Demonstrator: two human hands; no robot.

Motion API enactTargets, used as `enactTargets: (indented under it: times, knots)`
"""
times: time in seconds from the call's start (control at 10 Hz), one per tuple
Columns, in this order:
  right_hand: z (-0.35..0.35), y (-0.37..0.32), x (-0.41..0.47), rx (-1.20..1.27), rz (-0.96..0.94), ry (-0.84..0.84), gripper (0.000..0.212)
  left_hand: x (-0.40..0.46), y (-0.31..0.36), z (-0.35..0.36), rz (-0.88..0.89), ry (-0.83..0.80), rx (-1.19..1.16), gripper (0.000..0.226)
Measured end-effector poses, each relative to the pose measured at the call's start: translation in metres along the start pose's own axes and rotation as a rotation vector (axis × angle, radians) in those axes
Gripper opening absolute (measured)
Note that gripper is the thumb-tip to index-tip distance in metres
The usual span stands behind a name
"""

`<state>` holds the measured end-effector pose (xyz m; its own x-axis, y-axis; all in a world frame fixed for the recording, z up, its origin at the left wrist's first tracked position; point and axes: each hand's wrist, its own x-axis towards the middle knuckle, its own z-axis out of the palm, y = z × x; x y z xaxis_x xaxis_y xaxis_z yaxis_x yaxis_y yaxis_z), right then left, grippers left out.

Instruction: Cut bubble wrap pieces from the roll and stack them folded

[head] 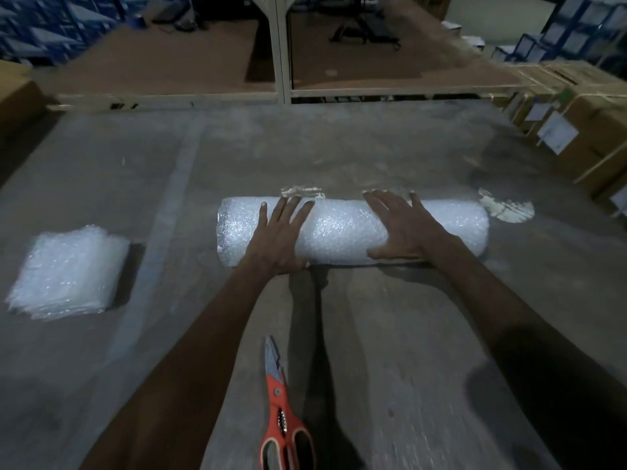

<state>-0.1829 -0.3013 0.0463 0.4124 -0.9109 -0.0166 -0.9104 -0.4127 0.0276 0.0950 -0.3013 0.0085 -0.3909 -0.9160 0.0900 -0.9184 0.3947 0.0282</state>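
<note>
A white bubble wrap roll (pixel 342 228) lies crosswise in the middle of the grey table (pixel 169 164). My left hand (pixel 280 232) rests flat on the roll's left part with fingers spread. My right hand (pixel 398 225) presses flat on its right part, fingers straight. A stack of folded bubble wrap pieces (pixel 68 273) sits at the left of the table. Orange-handled scissors (pixel 283 412) lie on the table near me, between my forearms, blades pointing away. A thin clear sheet seems to cover the table around the roll.
Cardboard boxes (pixel 583 130) with white labels stand at the right edge. Another box (pixel 17 96) is at the far left. A white post and rail (pixel 281 62) run along the table's far edge, with brown floor and blue shelving beyond.
</note>
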Motion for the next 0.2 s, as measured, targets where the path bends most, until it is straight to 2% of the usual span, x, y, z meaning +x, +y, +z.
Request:
enactTargets:
  times: [0.2]
  knots:
    - [-0.006,-0.027,-0.022,0.115,0.042,0.197,0.103,-0.029,0.019,-0.024,0.010,0.086,-0.035,0.115]
